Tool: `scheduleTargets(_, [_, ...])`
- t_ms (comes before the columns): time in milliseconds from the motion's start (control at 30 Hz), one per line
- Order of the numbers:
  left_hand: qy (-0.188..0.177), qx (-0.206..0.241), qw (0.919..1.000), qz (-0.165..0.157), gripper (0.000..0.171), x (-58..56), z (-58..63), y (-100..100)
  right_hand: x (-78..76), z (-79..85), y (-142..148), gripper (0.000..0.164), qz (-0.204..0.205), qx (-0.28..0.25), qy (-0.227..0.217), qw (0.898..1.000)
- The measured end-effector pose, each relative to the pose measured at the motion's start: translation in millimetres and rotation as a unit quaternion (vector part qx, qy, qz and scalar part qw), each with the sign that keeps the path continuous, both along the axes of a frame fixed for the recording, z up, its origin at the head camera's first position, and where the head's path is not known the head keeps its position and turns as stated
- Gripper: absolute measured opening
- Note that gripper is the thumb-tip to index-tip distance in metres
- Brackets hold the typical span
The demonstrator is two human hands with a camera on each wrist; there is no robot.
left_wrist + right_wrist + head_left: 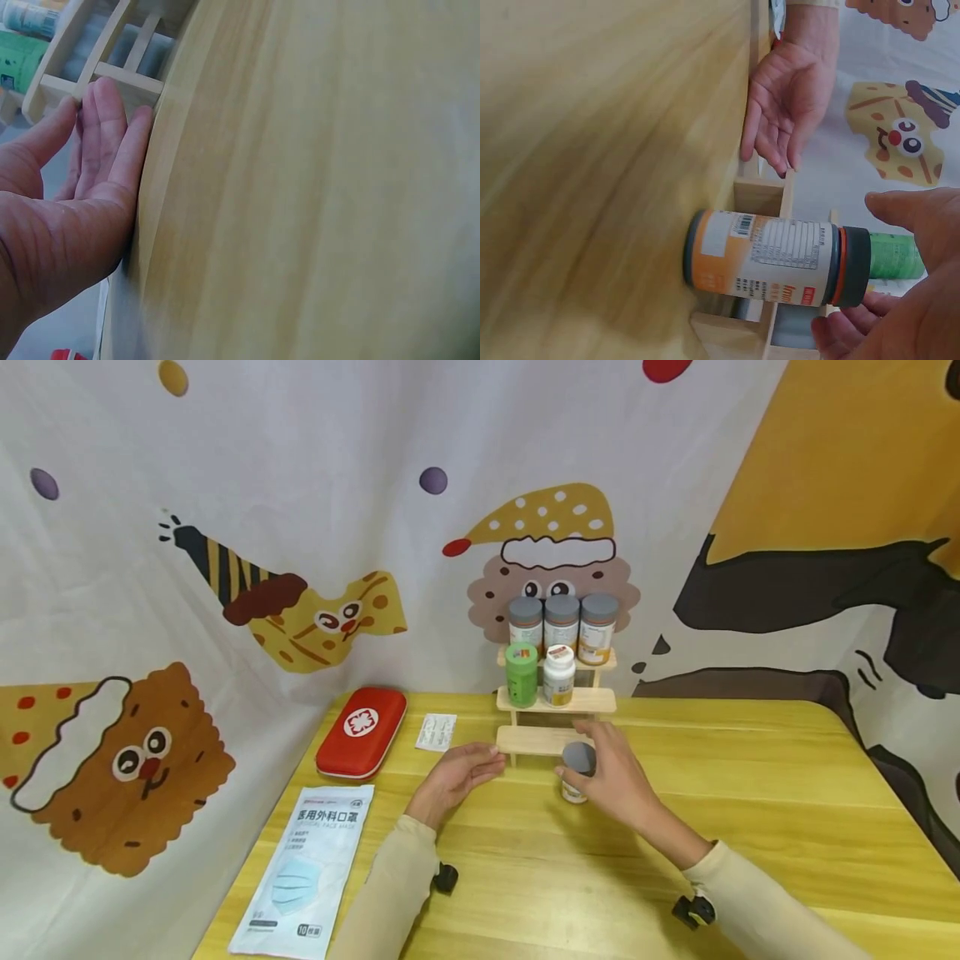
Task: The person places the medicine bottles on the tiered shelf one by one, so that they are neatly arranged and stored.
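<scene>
A three-step wooden display stand (528, 740) stands against the backdrop. At the left end of its lowest step, my left hand (467, 770) pinches the board's edge between thumb and fingertips, the other fingers nearly straight. Upright on the table before the stand's right end is a grey-capped pill bottle (765, 259) with a white and orange label. My right hand (617, 772) is around its cap, thumb to one side and fingers to the other; the right wrist view shows a gap between thumb and cap.
Three grey-capped bottles (562, 620) fill the top step. A green bottle (522, 677) and a white bottle (558, 677) occupy the middle one. Left of the stand lie a red first-aid case (363, 733), a small printed packet (436, 732) and a surgical mask pack (303, 872).
</scene>
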State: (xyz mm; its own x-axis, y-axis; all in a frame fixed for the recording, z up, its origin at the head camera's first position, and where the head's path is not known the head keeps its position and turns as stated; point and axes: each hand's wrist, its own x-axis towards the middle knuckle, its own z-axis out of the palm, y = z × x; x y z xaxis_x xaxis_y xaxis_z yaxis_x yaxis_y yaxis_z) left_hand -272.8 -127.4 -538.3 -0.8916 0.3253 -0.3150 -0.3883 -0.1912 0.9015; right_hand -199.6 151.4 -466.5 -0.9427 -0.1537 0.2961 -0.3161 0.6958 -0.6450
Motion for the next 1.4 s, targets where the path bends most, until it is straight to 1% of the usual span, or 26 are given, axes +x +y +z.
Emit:
scheduleTargets(100, [-0.002,-0.002,1.0000,0.001,0.022,0.2,0.4,0.5,5.0,-4.3,2.3,0.075,-0.002,0.003,-0.009,1.000])
scheduleTargets(300, [0.002,-0.006,1.0000,-0.002,0.024,1.8,0.2,-0.2,11.6,-11.9,6.9,0.076,0.004,-0.008,-0.032,0.999])
scheduleTargets(533, [-0.001,-0.006,1.0000,-0.002,0.026,2.4,1.0,-0.5,13.7,-16.1,11.2,0.066,0.011,-0.030,-0.041,0.999])
scheduleTargets(833, [-0.003,-0.005,1.0000,0.003,0.027,1.6,-5.3,2.2,16.3,-24.2,13.4,0.061,0.011,-0.040,-0.049,0.998])
scheduleTargets(1067, [-0.007,-0.011,0.9999,0.005,0.027,1.7,-4.6,3.0,13.9,-28.4,16.5,0.059,0.012,-0.046,-0.058,0.997])
scheduleTargets(1233, [0.002,-0.011,0.9999,0.009,0.029,-0.5,-1.9,2.4,8.3,-28.2,16.8,0.057,0.015,-0.051,-0.052,0.997])
scheduleTargets(1400, [-0.003,-0.013,0.9998,0.012,0.026,-0.9,-0.3,1.5,7.8,-28.7,16.8,0.058,0.015,-0.061,-0.059,0.996])
